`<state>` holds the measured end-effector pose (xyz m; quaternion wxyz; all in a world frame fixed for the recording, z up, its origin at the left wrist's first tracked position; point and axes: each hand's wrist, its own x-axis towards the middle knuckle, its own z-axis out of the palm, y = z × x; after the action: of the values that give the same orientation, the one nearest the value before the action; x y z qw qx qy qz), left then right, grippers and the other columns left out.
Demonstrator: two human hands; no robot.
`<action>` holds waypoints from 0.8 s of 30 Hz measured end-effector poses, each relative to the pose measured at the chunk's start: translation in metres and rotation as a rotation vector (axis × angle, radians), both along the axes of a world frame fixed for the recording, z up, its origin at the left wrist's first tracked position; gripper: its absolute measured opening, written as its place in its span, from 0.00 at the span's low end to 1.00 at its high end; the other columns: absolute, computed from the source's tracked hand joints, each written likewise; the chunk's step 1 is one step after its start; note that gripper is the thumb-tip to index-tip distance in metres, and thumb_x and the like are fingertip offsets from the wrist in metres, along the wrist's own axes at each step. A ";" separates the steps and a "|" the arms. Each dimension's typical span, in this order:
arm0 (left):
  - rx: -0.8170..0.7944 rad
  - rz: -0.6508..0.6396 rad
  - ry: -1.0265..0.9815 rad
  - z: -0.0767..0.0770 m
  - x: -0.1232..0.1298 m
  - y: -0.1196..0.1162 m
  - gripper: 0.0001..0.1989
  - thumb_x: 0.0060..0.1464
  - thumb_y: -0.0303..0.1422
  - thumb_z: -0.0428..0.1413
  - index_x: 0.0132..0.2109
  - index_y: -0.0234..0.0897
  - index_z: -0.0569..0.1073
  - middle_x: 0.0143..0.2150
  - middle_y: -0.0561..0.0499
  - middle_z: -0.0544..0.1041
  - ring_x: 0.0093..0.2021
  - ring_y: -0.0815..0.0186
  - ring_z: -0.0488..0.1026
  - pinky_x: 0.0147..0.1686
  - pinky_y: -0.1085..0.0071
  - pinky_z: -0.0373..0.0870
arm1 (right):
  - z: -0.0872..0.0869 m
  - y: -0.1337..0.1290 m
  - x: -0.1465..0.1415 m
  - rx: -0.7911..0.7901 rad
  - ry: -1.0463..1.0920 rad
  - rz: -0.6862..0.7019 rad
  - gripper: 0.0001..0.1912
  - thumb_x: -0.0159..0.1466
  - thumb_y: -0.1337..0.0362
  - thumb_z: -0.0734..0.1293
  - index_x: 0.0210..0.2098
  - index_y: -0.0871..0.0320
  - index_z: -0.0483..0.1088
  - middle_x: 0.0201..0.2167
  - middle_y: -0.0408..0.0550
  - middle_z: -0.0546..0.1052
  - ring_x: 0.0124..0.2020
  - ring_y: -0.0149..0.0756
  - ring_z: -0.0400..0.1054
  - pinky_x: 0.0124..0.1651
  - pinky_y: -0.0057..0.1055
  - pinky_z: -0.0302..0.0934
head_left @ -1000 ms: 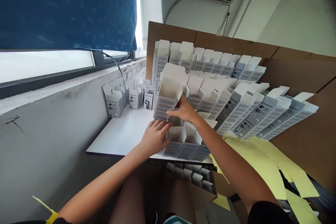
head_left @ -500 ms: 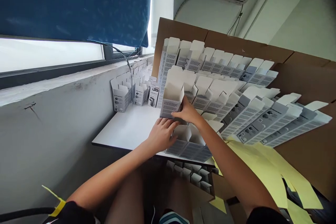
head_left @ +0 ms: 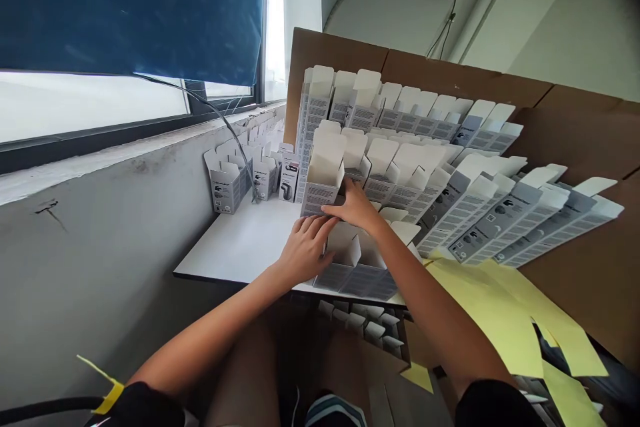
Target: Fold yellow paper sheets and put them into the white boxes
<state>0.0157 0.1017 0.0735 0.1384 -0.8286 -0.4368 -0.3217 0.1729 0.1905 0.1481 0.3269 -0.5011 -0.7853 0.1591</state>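
Observation:
My right hand [head_left: 357, 205] grips an open-topped grey-and-white carton [head_left: 320, 195] at its lower right corner, thumb across the printed front and fingers partly hidden behind. The carton stands upright with its white flaps raised. Just below it, my left hand [head_left: 306, 250] rests with fingers stretched forward, fingertips near the carton's bottom edge. Its thumb is close to a lower row of open cartons [head_left: 345, 273] at the table's front edge; whether it touches them I cannot tell. Both hands are over the white tabletop [head_left: 235, 247].
Several rows of open cartons [head_left: 383, 173] fill the table's right side, before a brown cardboard sheet [head_left: 565, 113]. More cartons [head_left: 225, 190] stand along the wall. Yellow paper sheets [head_left: 480, 307] lie at right. A box of cartons [head_left: 365, 327] sits under the table edge. A cable [head_left: 227, 123] hangs by the window.
The camera view has shifted slightly. My left hand has moved a little up and closer to my right hand, which keeps its grip on the carton.

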 end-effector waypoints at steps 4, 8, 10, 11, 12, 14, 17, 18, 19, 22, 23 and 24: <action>0.145 -0.021 -0.085 -0.001 0.003 -0.002 0.23 0.57 0.31 0.56 0.61 0.41 0.70 0.63 0.42 0.71 0.66 0.53 0.64 0.69 0.48 0.48 | -0.002 -0.004 0.000 0.166 0.172 0.053 0.51 0.52 0.58 0.76 0.68 0.59 0.48 0.64 0.62 0.58 0.67 0.53 0.54 0.69 0.52 0.51; 0.319 -0.087 -0.186 -0.006 -0.003 -0.009 0.14 0.59 0.34 0.56 0.52 0.42 0.73 0.60 0.42 0.73 0.67 0.53 0.64 0.70 0.43 0.45 | -0.001 -0.026 0.012 0.252 0.259 0.035 0.55 0.56 0.53 0.74 0.72 0.56 0.40 0.63 0.62 0.58 0.59 0.51 0.61 0.62 0.51 0.60; 0.340 -0.049 -0.270 -0.008 -0.021 -0.005 0.11 0.58 0.36 0.56 0.48 0.40 0.72 0.59 0.40 0.73 0.66 0.53 0.65 0.70 0.44 0.48 | -0.004 -0.051 0.027 0.329 0.352 0.006 0.51 0.59 0.51 0.71 0.72 0.52 0.41 0.57 0.59 0.62 0.51 0.46 0.64 0.54 0.47 0.64; 0.309 0.029 -0.319 -0.008 -0.035 0.001 0.11 0.58 0.38 0.55 0.47 0.40 0.71 0.58 0.40 0.74 0.65 0.54 0.66 0.69 0.46 0.52 | -0.009 -0.067 0.036 0.372 0.414 -0.014 0.48 0.61 0.51 0.70 0.72 0.50 0.43 0.54 0.57 0.64 0.49 0.44 0.65 0.51 0.45 0.65; 0.253 0.154 -0.372 -0.007 -0.053 0.010 0.11 0.59 0.38 0.54 0.46 0.39 0.70 0.57 0.39 0.74 0.64 0.55 0.68 0.67 0.48 0.56 | -0.017 -0.085 0.046 0.420 0.479 -0.028 0.43 0.62 0.54 0.70 0.71 0.47 0.46 0.53 0.55 0.65 0.47 0.42 0.65 0.50 0.43 0.64; 0.071 0.423 -0.421 0.000 -0.095 0.037 0.14 0.62 0.36 0.49 0.53 0.36 0.66 0.57 0.38 0.74 0.58 0.59 0.73 0.59 0.57 0.68 | -0.039 -0.118 0.068 0.486 0.648 -0.038 0.36 0.62 0.58 0.70 0.67 0.45 0.54 0.50 0.52 0.67 0.45 0.39 0.65 0.47 0.39 0.63; -0.105 0.570 -0.369 0.020 -0.161 0.079 0.27 0.58 0.34 0.55 0.62 0.31 0.61 0.42 0.44 0.80 0.34 0.63 0.78 0.40 0.65 0.74 | -0.089 -0.155 0.103 0.428 0.827 -0.168 0.28 0.59 0.62 0.72 0.58 0.50 0.65 0.47 0.52 0.70 0.42 0.37 0.67 0.45 0.36 0.63; -0.163 0.621 -0.333 0.028 -0.180 0.090 0.30 0.55 0.36 0.59 0.61 0.29 0.62 0.36 0.47 0.80 0.30 0.63 0.76 0.36 0.68 0.73 | -0.107 -0.163 0.116 0.395 0.855 -0.246 0.27 0.58 0.61 0.73 0.57 0.51 0.67 0.45 0.51 0.70 0.41 0.36 0.67 0.45 0.36 0.63; -0.209 0.666 -0.294 0.037 -0.196 0.098 0.30 0.53 0.38 0.61 0.58 0.28 0.64 0.32 0.50 0.79 0.28 0.64 0.75 0.33 0.70 0.72 | -0.125 -0.168 0.128 0.356 0.866 -0.327 0.27 0.58 0.60 0.73 0.56 0.52 0.67 0.44 0.51 0.71 0.40 0.37 0.68 0.44 0.36 0.63; -0.313 0.743 -0.175 0.060 -0.227 0.111 0.24 0.55 0.49 0.56 0.42 0.29 0.70 0.25 0.57 0.72 0.24 0.69 0.71 0.30 0.75 0.68 | -0.171 -0.177 0.165 0.274 0.808 -0.565 0.25 0.58 0.56 0.72 0.53 0.54 0.68 0.41 0.50 0.72 0.36 0.36 0.68 0.40 0.35 0.64; -0.339 0.760 -0.137 0.066 -0.232 0.114 0.24 0.55 0.52 0.53 0.37 0.30 0.70 0.23 0.58 0.69 0.23 0.70 0.70 0.29 0.75 0.68 | -0.183 -0.179 0.176 0.264 0.749 -0.618 0.25 0.58 0.55 0.71 0.52 0.54 0.69 0.41 0.50 0.72 0.35 0.36 0.68 0.39 0.35 0.65; -0.365 0.771 -0.102 0.070 -0.235 0.116 0.26 0.55 0.54 0.53 0.32 0.31 0.69 0.20 0.59 0.66 0.20 0.71 0.68 0.28 0.74 0.68 | -0.192 -0.180 0.187 0.261 0.668 -0.654 0.24 0.58 0.54 0.71 0.52 0.55 0.69 0.41 0.50 0.71 0.36 0.37 0.69 0.39 0.36 0.66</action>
<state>-0.2191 0.2175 0.1440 0.0781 -0.5985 -0.7707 -0.2043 0.3597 0.0102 -0.0442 0.6541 -0.5980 -0.4523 0.1002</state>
